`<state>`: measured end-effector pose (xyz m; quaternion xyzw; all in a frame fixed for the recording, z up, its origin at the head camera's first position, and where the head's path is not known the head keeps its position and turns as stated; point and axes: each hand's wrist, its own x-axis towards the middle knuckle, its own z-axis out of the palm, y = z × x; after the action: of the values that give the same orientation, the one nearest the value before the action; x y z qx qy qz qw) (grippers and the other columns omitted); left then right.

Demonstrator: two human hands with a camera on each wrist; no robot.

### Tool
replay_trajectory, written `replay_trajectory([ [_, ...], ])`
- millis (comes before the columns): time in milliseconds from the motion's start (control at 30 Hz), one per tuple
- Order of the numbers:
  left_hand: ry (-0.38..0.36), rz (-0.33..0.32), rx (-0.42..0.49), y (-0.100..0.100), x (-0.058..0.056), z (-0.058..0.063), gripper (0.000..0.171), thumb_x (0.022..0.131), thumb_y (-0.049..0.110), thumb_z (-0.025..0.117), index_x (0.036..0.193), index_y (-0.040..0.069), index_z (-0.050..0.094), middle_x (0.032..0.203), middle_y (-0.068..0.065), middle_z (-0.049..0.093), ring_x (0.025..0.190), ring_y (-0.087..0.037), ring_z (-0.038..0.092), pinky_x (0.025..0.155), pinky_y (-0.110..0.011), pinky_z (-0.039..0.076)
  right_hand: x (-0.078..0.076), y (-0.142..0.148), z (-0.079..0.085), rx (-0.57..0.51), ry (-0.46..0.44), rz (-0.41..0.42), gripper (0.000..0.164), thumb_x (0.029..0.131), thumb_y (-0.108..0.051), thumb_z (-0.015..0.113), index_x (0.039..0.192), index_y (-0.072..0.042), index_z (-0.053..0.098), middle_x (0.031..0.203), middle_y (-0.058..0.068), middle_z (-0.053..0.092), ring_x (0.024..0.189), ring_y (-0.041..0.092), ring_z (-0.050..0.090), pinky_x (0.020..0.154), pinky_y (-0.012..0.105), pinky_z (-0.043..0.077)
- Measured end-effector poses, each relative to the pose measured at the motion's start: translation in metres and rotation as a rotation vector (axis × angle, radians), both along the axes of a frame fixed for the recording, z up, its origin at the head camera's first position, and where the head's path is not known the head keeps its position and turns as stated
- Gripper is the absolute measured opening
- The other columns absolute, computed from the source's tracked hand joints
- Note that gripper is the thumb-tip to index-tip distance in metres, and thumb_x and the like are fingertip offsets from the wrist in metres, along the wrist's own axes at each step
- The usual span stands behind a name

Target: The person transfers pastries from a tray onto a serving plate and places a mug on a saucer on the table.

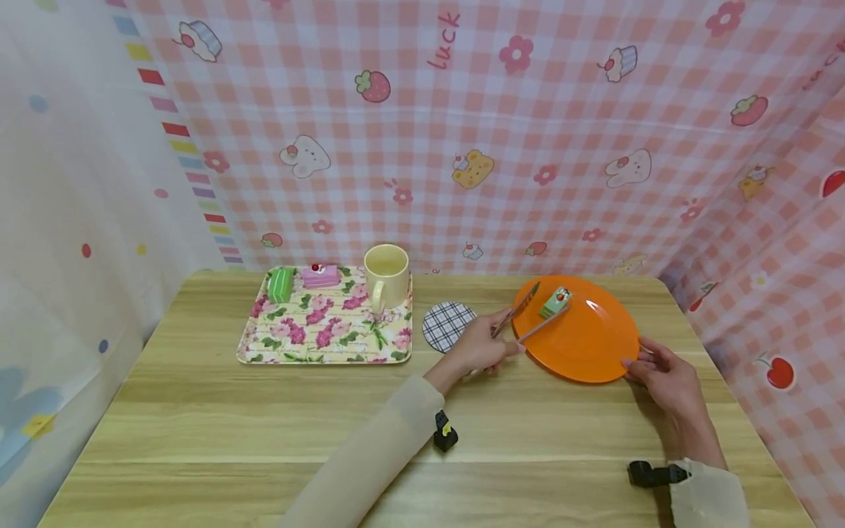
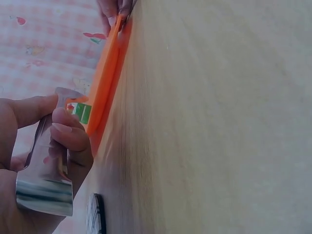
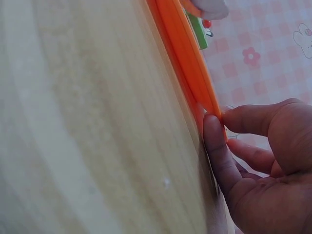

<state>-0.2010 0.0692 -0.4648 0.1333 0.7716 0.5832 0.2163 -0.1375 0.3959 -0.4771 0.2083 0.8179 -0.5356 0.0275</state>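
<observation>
In the head view, a small green cake piece with a red and white topping sits on the left part of an orange plate. My left hand grips a pair of metal tongs at the plate's left rim. The tongs' arms are spread, one on each side of the cake; contact cannot be told. The left wrist view shows the tongs' shiny bent end inside the curled hand. My right hand pinches the plate's right rim, thumb and fingers on opposite faces in the right wrist view.
On the left, a floral tray holds a green striped cake piece, a pink cake piece and a yellow mug. A round checked coaster lies between tray and plate. Patterned cloth hangs behind the wooden table.
</observation>
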Motion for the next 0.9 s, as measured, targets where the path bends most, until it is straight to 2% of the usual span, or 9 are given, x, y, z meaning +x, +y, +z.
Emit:
replay_trajectory([
  [133, -0.013, 0.013, 0.037, -0.003, 0.003, 0.0, 0.08, 0.09, 0.015, 0.078, 0.159, 0.025, 0.039, 0.061, -0.013, 0.06, 0.041, -0.019, 0.05, 0.038, -0.028, 0.044, 0.0, 0.001, 0.0, 0.007, 0.0, 0.003, 0.076, 0.097, -0.017, 0.071, 0.16, -0.002, 0.031, 0.096, -0.02, 0.058, 0.082, -0.006, 0.065, 0.076, 0.017, 0.06],
  [267, -0.02, 0.025, 0.067, -0.006, 0.008, 0.0, 0.078, 0.09, 0.014, 0.079, 0.158, 0.026, 0.042, 0.078, -0.027, 0.066, 0.041, -0.018, 0.052, 0.038, -0.028, 0.044, 0.0, 0.001, 0.0, 0.006, -0.001, 0.004, 0.076, 0.097, -0.016, 0.071, 0.16, -0.002, 0.031, 0.095, -0.02, 0.058, 0.082, -0.006, 0.065, 0.076, 0.017, 0.06],
  [333, -0.016, 0.034, 0.067, -0.007, 0.011, 0.001, 0.075, 0.09, 0.014, 0.079, 0.156, 0.025, 0.044, 0.085, -0.029, 0.067, 0.042, -0.018, 0.052, 0.039, -0.028, 0.043, 0.0, 0.001, 0.0, 0.007, -0.001, 0.005, 0.076, 0.097, -0.016, 0.071, 0.16, -0.002, 0.031, 0.095, -0.02, 0.058, 0.082, -0.006, 0.065, 0.076, 0.017, 0.06],
  [433, -0.006, 0.045, 0.064, -0.011, 0.015, 0.001, 0.072, 0.09, 0.015, 0.08, 0.153, 0.023, 0.046, 0.086, -0.026, 0.068, 0.044, -0.019, 0.053, 0.038, -0.028, 0.042, 0.001, 0.0, 0.0, 0.006, -0.001, 0.008, 0.076, 0.097, -0.017, 0.071, 0.16, -0.002, 0.031, 0.096, -0.02, 0.058, 0.082, -0.006, 0.065, 0.076, 0.017, 0.06],
  [667, 0.009, 0.059, 0.081, -0.021, 0.022, 0.002, 0.075, 0.09, 0.013, 0.079, 0.154, 0.023, 0.042, 0.073, -0.007, 0.062, 0.043, -0.019, 0.053, 0.038, -0.027, 0.043, 0.002, 0.0, 0.0, -0.002, 0.015, 0.016, 0.075, 0.098, -0.016, 0.07, 0.159, 0.0, 0.031, 0.095, -0.021, 0.059, 0.082, -0.006, 0.065, 0.076, 0.017, 0.06],
  [900, 0.018, 0.07, 0.114, -0.033, 0.029, -0.002, 0.076, 0.089, 0.011, 0.079, 0.153, 0.031, 0.043, 0.074, -0.005, 0.061, 0.042, -0.018, 0.053, 0.038, -0.028, 0.046, 0.002, 0.001, -0.002, -0.01, 0.033, 0.023, 0.075, 0.097, -0.015, 0.071, 0.159, 0.001, 0.031, 0.093, -0.023, 0.06, 0.081, -0.007, 0.066, 0.075, 0.017, 0.06],
])
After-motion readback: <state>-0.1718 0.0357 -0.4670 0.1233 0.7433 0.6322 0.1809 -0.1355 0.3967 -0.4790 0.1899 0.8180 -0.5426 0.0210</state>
